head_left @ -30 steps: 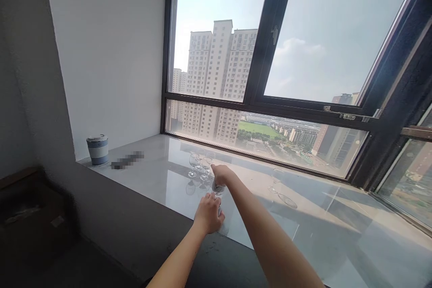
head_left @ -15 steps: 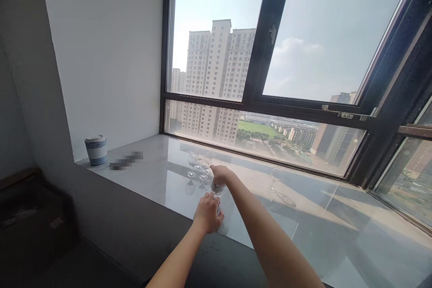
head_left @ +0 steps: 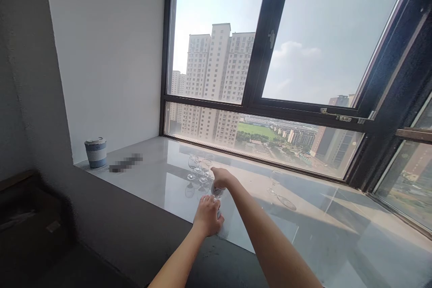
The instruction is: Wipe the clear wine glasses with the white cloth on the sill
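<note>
Both my arms reach onto a glossy window ledge [head_left: 158, 180]. My left hand [head_left: 207, 217] is closed round the lower part of a wine glass [head_left: 216, 193]. My right hand [head_left: 221, 177] sits closed over the top of the same glass, its fingers pressed into the bowl, seemingly on a pale cloth that is mostly hidden. Just beyond my right hand stand three clear wine glasses [head_left: 199, 166] in a tight group. Another wine glass [head_left: 274, 181] stands alone further right, with a flat glass disc [head_left: 286, 201] lying beside it.
A blue and white lidded cup [head_left: 96, 153] stands at the ledge's left end by the white wall, next to a blurred dark object [head_left: 125, 162]. Dark window frames [head_left: 259, 60] rise behind the ledge. A dark floor and low furniture [head_left: 30, 216] lie at the left.
My hands stay on the wine glass and have barely shifted. The view has tilted a little, so everything sits slightly lower in the picture.
</note>
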The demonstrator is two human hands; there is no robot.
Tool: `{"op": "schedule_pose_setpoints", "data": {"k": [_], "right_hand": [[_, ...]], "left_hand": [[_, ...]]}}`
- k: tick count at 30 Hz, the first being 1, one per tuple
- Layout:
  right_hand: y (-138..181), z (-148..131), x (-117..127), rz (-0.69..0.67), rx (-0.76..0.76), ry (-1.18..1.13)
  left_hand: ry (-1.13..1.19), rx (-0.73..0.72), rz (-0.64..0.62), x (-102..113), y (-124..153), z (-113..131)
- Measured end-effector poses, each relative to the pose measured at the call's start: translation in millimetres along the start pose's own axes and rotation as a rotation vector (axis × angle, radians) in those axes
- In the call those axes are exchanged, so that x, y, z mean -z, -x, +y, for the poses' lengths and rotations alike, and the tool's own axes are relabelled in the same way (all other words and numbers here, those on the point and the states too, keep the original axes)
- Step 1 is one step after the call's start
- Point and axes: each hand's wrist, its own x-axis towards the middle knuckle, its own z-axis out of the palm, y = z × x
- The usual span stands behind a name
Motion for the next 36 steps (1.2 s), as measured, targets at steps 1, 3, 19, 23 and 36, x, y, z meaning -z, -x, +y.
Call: {"op": "schedule_pose_setpoints", "data": {"k": [1, 3, 19, 23, 36], "right_hand": [[0.5, -0.2, 0.1, 0.001, -0.003, -0.001], [1.0, -0.6, 0.3, 0.005, -0.008, -0.002], [0.4, -0.9, -1.2, 0.020, -0.011, 0.009], [2.7, -2.1, 0.7, 0.009, -0.011, 0.014], [0.8, -1.8, -1.2, 0.035, -0.007, 0.013]], "left_hand": [[0.006, 0.002, -0.002, 0.2, 0.1, 0.2], [0.012, 0.014, -0.014, 1.1, 0.4, 0.9], [0.015, 0.000, 0.018, -3.4, -0.6, -0.6], [0.014, -0.010, 0.024, -3.6, -0.9, -1.0], [0.015, -0.027, 0.033, -4.3, -0.3, -3.4]]}}
